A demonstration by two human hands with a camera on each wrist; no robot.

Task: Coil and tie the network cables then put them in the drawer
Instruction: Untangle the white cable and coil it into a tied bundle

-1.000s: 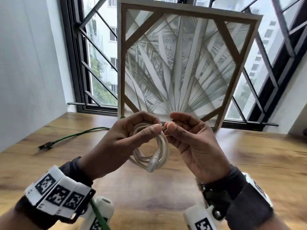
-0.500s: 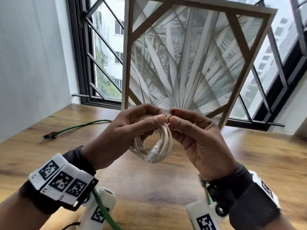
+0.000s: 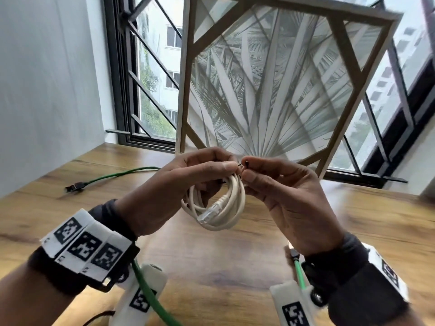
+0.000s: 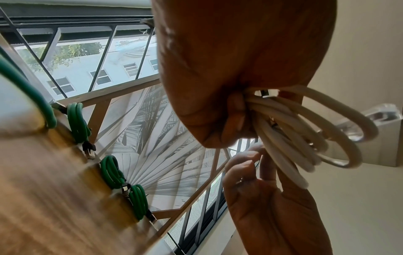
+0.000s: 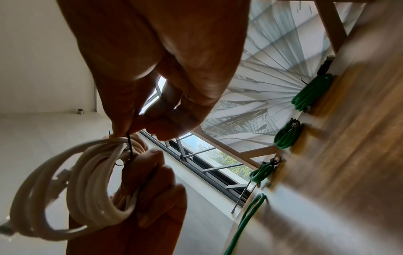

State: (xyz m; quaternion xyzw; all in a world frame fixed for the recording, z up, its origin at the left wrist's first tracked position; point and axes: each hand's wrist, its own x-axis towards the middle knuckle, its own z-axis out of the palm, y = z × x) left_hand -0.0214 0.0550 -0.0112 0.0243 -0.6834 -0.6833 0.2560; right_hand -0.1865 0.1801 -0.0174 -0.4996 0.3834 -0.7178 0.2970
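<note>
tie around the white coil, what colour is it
Black tie, thin; clearest in the right wrist view.

The coiled network cable (image 3: 231, 203) is cream-white with a clear plug, bound by a thin black tie (image 5: 130, 146). Green cables (image 3: 117, 174) lie on the brown wood-grain table (image 3: 211, 267). The framed panel (image 3: 277, 90) shows grey-green palm fronds, and the wristbands (image 3: 87, 245) carry black-and-white square markers.

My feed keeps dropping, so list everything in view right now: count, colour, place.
coiled cable: one, cream, held above the table
tie: one, thin, black, around the coil's top
green coils: three, on the table by the panel
loose cable: one, green, uncoiled, far left of table
table: one, brown wood
panel: one, palm-leaf print, leaning at the window
left hand: grips the coil
right hand: pinches the tie
</note>
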